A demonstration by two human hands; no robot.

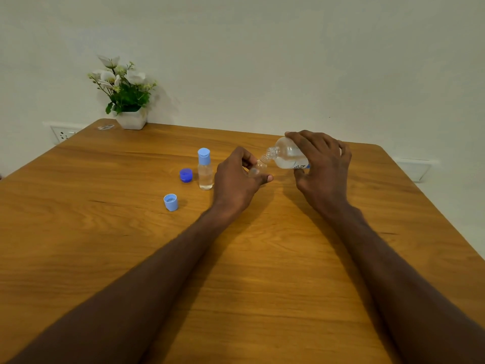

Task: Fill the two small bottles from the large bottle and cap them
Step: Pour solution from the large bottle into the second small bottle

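My right hand (324,166) grips the large clear bottle (287,153), tipped to the left with its open mouth against the neck of a small open bottle (258,168). My left hand (236,179) holds that small bottle, tilted, just above the wooden table (262,258). A second small bottle (205,169), holding clear liquid and wearing a light blue flip cap, stands upright left of my left hand. A dark blue cap (186,175) lies beside it. A light blue cap (170,202) lies nearer me, open side up.
A white pot of artificial flowers (128,101) stands at the table's far left corner, with a small clear scrap (105,127) beside it. Wall sockets (63,134) sit behind the left edge. The wall runs close behind the table.
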